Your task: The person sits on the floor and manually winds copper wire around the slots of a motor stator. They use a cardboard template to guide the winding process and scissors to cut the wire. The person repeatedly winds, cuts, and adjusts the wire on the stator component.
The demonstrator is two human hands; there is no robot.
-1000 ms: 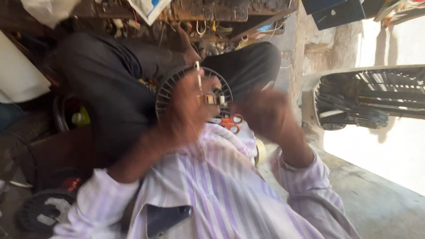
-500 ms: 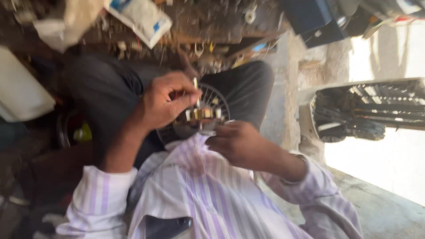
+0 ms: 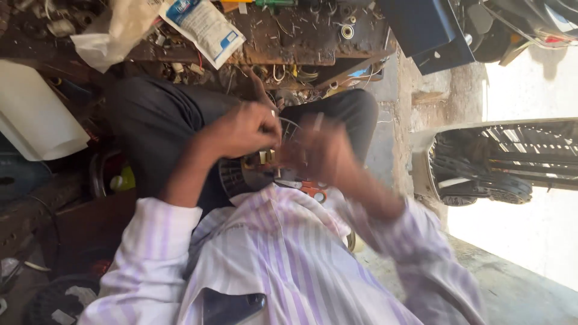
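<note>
Your left hand (image 3: 244,129) pinches a small metal part (image 3: 266,157) over the round fan grille (image 3: 241,174) on your lap; right hand (image 3: 319,150) blurred, grip unclear.

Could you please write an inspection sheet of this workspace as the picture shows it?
Surface: worn wooden bench, littered with small metal bits.
Job's things: round ribbed part on the lap; small brass-coloured piece at the fingers.
Clutter: white printed packet, crumpled plastic bag, orange-handled tool.
Grippers: left hand pinches a thin metal pin; right hand blurred, close beside it.
Cables: loose wires under the bench edge.
Surroundings: white container, parked vehicle in sunlight.
</note>
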